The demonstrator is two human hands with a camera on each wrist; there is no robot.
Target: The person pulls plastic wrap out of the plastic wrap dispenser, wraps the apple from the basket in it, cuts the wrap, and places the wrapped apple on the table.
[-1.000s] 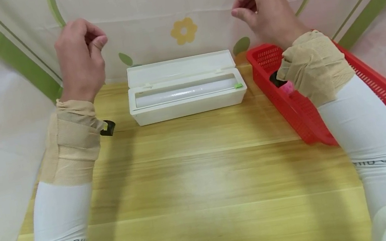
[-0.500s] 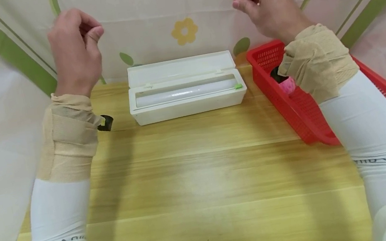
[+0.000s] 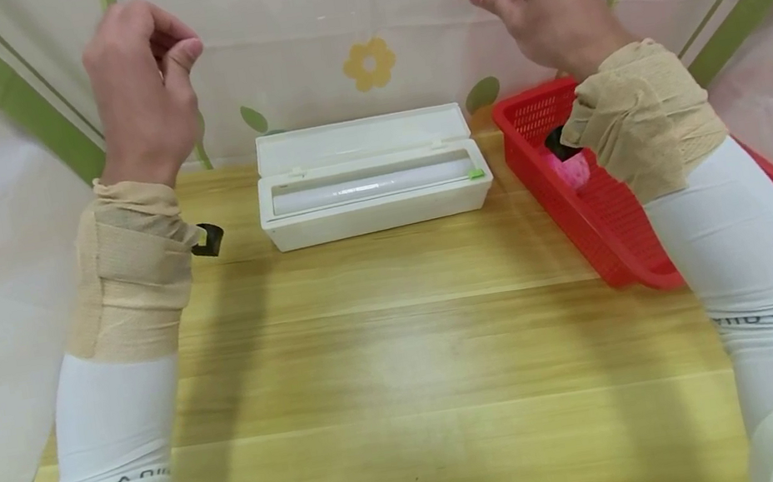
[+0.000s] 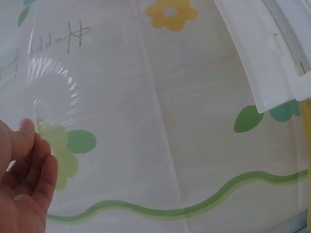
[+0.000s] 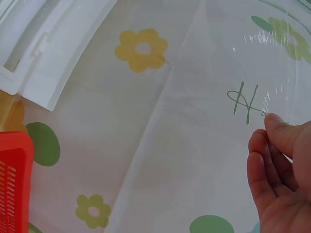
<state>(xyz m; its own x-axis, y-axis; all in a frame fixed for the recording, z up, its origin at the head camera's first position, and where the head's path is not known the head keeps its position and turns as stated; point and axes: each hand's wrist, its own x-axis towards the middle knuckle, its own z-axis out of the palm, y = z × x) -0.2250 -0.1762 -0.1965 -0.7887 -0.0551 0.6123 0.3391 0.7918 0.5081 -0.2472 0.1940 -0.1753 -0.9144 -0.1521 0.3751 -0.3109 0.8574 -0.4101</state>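
Observation:
Thumb and fingertips of my left hand point(image 3: 141, 90) pinch the edge of clear plastic wrap point(image 4: 54, 82); fine shiny creases fan out from the grip in the left wrist view. My right hand point(image 3: 550, 4) pinches the wrap the same way, with similar glints in the right wrist view. Both hands are raised in front of the patterned cloth, apart from each other, beyond the white wrap dispenser point(image 3: 382, 215). Its lid point(image 3: 362, 137) stands open at the back, and a white roll point(image 3: 378, 185) lies inside. A green slide cutter point(image 3: 475, 174) sits at the right end of its front rail.
A red basket point(image 3: 565, 221) stands right of the dispenser, partly under my right forearm. It holds a pink roll-like item point(image 3: 570, 170) beside something black. Patterned cloth point(image 3: 295, 45) encloses the wooden table point(image 3: 405, 356) at the back and sides.
Both hands have moved up and away toward the back cloth, drifting slightly farther apart, still pinching the wrap. The dispenser and the basket stay in place.

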